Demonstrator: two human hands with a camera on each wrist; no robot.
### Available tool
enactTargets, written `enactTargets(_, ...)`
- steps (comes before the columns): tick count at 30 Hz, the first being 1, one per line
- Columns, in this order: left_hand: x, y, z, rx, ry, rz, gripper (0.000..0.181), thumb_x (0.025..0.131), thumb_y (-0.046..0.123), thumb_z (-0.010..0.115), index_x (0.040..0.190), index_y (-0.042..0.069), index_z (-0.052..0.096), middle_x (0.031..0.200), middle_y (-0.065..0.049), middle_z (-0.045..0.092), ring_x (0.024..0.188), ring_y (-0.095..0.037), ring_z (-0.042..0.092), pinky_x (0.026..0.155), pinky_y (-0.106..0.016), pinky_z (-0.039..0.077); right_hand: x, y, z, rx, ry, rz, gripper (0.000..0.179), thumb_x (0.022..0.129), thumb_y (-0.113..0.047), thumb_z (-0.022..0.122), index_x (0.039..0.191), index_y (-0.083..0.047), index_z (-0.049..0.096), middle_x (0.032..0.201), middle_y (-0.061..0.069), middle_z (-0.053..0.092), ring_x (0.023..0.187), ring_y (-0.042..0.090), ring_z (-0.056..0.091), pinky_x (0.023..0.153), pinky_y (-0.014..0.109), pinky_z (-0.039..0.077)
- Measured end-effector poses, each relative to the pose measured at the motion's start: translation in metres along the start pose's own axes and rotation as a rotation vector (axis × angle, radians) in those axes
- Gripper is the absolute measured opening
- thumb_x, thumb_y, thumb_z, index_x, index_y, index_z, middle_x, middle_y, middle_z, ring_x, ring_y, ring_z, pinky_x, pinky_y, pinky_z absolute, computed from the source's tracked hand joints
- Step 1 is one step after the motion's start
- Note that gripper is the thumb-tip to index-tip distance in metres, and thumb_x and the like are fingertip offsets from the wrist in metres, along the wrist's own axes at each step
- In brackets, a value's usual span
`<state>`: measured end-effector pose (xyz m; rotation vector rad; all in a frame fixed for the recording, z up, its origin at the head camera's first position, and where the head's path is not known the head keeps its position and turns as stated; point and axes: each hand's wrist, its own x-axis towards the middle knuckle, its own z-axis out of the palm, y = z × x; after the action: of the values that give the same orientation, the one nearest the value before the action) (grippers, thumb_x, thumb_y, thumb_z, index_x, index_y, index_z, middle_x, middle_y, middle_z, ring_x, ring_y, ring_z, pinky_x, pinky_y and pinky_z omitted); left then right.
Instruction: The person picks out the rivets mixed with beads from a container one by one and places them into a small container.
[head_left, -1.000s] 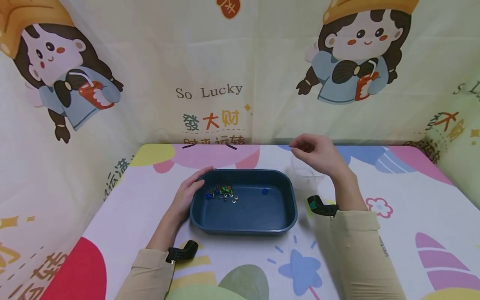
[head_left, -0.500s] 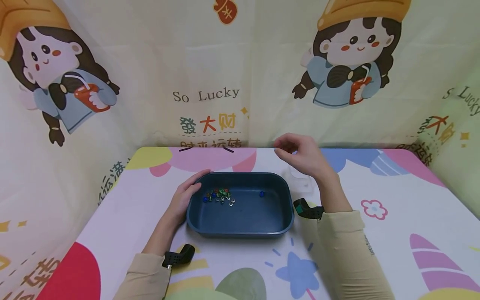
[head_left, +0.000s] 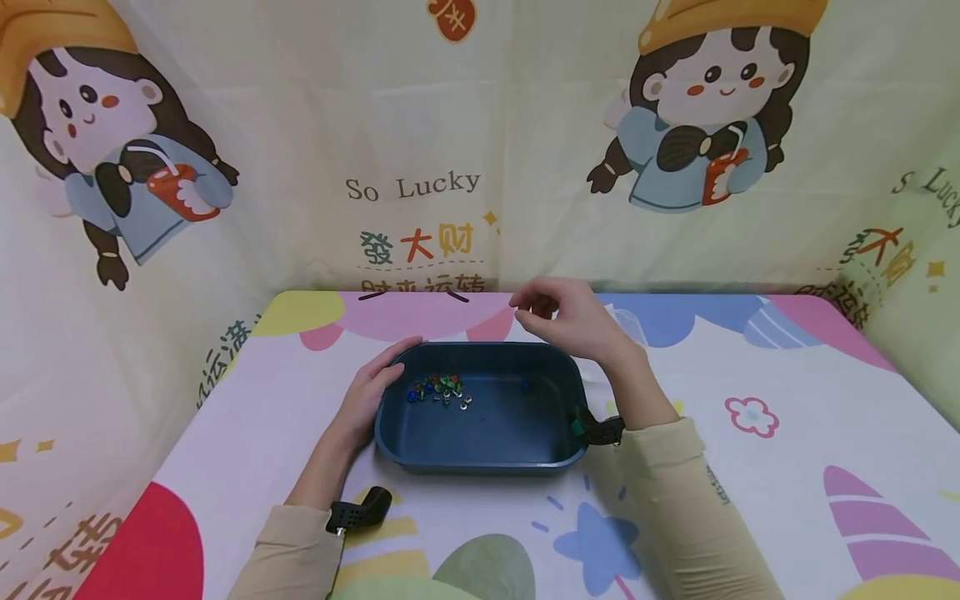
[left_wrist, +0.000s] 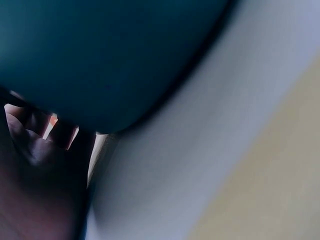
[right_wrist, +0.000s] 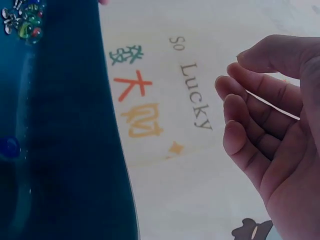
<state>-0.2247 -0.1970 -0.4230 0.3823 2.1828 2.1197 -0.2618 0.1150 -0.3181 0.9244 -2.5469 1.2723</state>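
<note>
My left hand (head_left: pixel 367 387) grips the left end of a dark blue rectangular tray (head_left: pixel 487 429), thumb over the rim and the other fingers along the outer wall. Coloured glass marbles (head_left: pixel 442 385) lie in a cluster in the tray's left part. Beside them are several small silver metal pieces (head_left: pixel 465 404). A single blue marble (right_wrist: pixel 9 148) lies apart, toward the right end. Over the tray's back right corner is my right hand (head_left: pixel 566 317), raised, with loosely curled fingers and nothing between them. In the left wrist view, the tray's wall (left_wrist: pixel 100 60) hides part of the left fingers.
Behind the right hand stands a clear plastic container (head_left: pixel 628 323), partly hidden. The table (head_left: pixel 810 392) has a colourful printed cover, and a printed cloth (head_left: pixel 420 100) hangs along its far edge.
My right hand has moved left from above the clear container to the tray's back right corner. The left hand keeps its hold on the tray.
</note>
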Motion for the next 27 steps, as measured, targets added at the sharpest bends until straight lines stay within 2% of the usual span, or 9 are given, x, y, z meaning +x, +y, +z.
enactTargets(8,0.000,-0.001,0.000,0.005,-0.004,-0.002,0.045,0.109,0.009,0.032,0.152,0.006,0.045,0.156,-0.011,0.042,0.147,-0.026,0.030,0.121,-0.049,0.017,0.004,-0.001,0.009,-0.001,-0.014,-0.044,0.012,0.091,-0.007,0.072,0.103,-0.004,0.074,0.089,0.002,0.068,0.076,0.020,0.058,0.071,0.037,0.052)
enactTargets(20,0.000,-0.001,0.000,-0.005,-0.004,0.009,0.045,0.109,0.011,0.033,0.151,0.005,0.045,0.156,-0.011,0.042,0.148,-0.027,0.029,0.121,-0.048,0.016,0.012,0.000,0.030,0.000,-0.088,-0.137,0.008,0.091,-0.005,0.071,0.099,-0.006,0.072,0.086,0.000,0.065,0.072,0.016,0.056,0.067,0.031,0.051)
enactTargets(27,0.000,0.000,0.000,-0.011,0.000,-0.003,0.045,0.109,0.011,0.032,0.152,0.007,0.045,0.156,-0.010,0.042,0.147,-0.025,0.031,0.121,-0.047,0.017,0.016,-0.002,0.047,-0.023,-0.148,-0.224,0.007,0.090,-0.004,0.071,0.098,-0.004,0.072,0.085,-0.003,0.066,0.069,0.010,0.057,0.065,0.029,0.052)
